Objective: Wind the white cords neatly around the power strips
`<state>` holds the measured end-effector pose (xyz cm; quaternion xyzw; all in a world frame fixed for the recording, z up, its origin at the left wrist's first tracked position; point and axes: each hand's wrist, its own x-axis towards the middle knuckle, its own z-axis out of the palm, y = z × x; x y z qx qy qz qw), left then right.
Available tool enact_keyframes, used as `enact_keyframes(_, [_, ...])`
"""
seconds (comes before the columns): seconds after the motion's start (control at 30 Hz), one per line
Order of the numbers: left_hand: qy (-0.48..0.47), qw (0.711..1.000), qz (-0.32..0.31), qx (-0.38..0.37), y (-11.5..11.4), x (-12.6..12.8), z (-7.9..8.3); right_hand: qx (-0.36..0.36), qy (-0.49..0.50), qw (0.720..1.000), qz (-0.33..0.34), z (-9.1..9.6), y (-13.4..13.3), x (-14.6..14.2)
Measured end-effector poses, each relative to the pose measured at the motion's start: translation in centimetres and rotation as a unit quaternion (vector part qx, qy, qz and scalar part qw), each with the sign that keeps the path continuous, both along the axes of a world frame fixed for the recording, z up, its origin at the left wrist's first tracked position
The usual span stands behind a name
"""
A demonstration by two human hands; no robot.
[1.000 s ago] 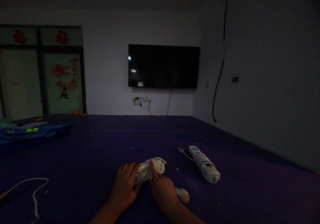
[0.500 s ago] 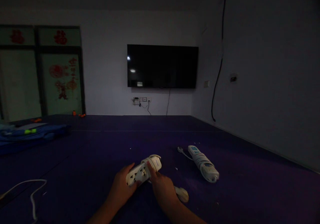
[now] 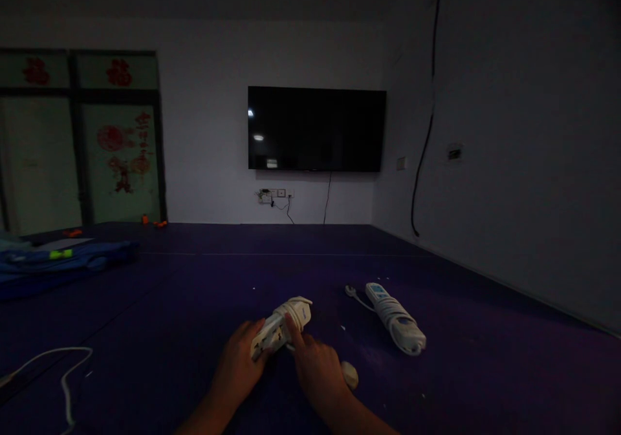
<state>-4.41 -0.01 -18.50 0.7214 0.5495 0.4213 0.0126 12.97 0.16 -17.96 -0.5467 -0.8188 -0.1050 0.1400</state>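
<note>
A white power strip with its cord wound around the far end is between my hands, tilted up to the right. My left hand is wrapped around its near end, thumb on the socket face. My right hand is closed at the wound cord, index finger pressing on the turns; its other fingers are partly hidden. The strip's plug shows just right of my right hand. Further right, a second power strip lies on the purple surface, wrapped in its own cord, with its plug at the far end.
A loose white cable lies at the near left on the purple surface. Blue cloth is bunched at the far left. Small white scraps are scattered about. A television hangs on the back wall; a black cable runs down the right wall.
The held power strip has rolled slightly, its socket face now less visible. Its plug has shifted a little left, closer to my right hand. The second power strip has stayed put.
</note>
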Motion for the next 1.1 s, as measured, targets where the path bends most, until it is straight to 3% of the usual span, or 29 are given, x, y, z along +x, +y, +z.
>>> enact_keyframes(0.3, [0.11,0.993,0.018,0.049,-0.4,0.1,0.2,-0.01,-0.002,1.0,-0.011,0.1,-0.2,0.0])
enact_keyframes(0.67, [0.273,0.948,0.024,0.158,-0.7,0.8,-0.4,-0.032,-0.001,0.999,-0.018,0.2,-0.2,-0.1])
enact_keyframes(0.87, [0.237,0.961,-0.009,0.141,-0.7,0.5,0.0,-0.033,0.01,0.999,-0.017,0.4,-0.2,0.0])
enact_keyframes(1.1, [0.094,0.99,-0.021,0.103,-1.1,0.2,0.1,-0.037,0.019,0.999,-0.018,0.8,-0.4,0.0])
